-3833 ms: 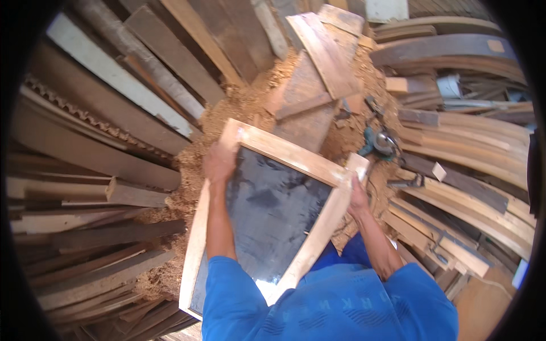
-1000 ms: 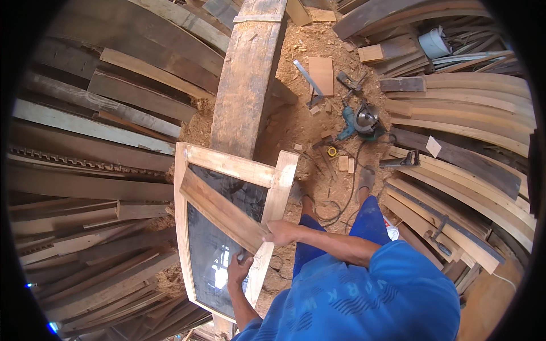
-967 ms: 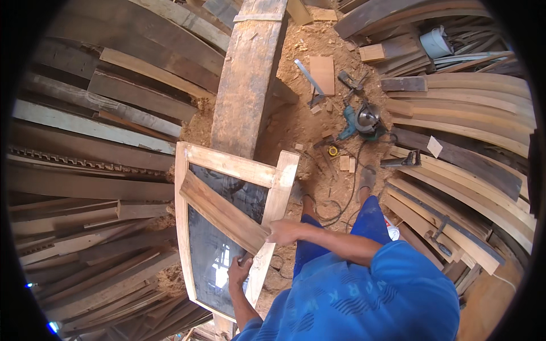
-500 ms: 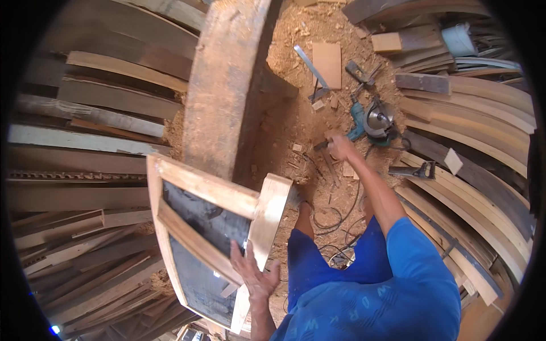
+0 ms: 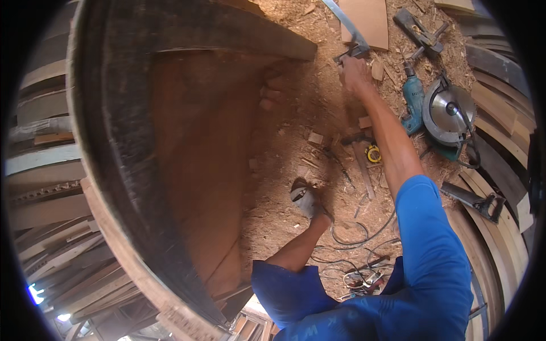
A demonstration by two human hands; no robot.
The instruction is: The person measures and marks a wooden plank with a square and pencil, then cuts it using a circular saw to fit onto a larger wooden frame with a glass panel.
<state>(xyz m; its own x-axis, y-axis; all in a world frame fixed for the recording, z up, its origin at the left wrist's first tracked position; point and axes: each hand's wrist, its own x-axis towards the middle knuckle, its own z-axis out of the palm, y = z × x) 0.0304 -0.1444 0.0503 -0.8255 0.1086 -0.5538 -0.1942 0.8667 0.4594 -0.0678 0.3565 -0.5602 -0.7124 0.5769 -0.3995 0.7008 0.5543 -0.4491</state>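
My right hand (image 5: 357,75) reaches down to the sawdust-covered ground, its fingers closed round the dark stock of a try square (image 5: 348,23). The square's long metal blade lies across a flat light-brown board (image 5: 375,25). Nearer to me, under my forearm, a hammer (image 5: 362,169) with a wooden handle lies beside a yellow and black tape measure (image 5: 373,153). My left hand is out of view. The dark side of a large bench or frame (image 5: 128,113) fills the left, with a pale wooden edge (image 5: 122,238) along it.
A teal drill (image 5: 413,94) and a circular saw (image 5: 449,111) lie right of my forearm. A handsaw (image 5: 475,202) rests near stacked planks (image 5: 500,250). Black cables (image 5: 364,244) curl by my foot (image 5: 304,199). A dark metal-and-wood tool (image 5: 421,34) sits at the far right.
My right hand has left the hammer and moved forward to the try square. My view has leaned lower and closer; my left hand and the glazed wooden frame it touched have gone out of sight.
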